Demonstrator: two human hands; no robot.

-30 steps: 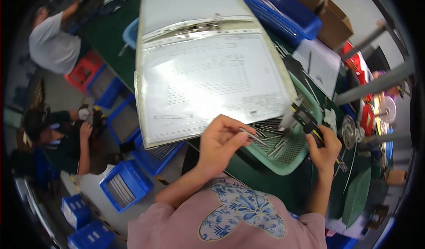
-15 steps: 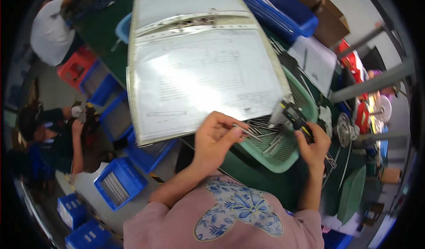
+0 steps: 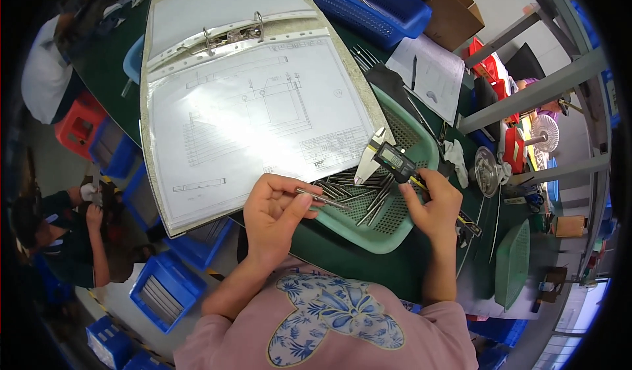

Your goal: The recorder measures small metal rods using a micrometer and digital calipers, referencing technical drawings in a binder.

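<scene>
At the worktop (image 3: 108, 74), above the near end of the mint-green perforated basket (image 3: 397, 220): your left hand (image 3: 273, 218) has thumb and fingers pinched closed on a slim metal rod (image 3: 322, 199), its free end pointing at the basket. Your right hand (image 3: 433, 205) has its fingers wrapped round a digital caliper (image 3: 395, 161), held over the basket — measuring jaws clear of the rod.

Progress, as judged: one rod picked out, tool in hand, no gauging under way; the loose rods (image 3: 376, 204) in the basket seem left to handle, though sorted can't be told from unsorted.

Count: one caliper; one rod visible in your grip; one open ring binder (image 3: 263, 120), two rings showing, at your left; one pen (image 3: 414, 72) on paper beyond. Basket rods — several, overlapping, too tangled to number.
</scene>
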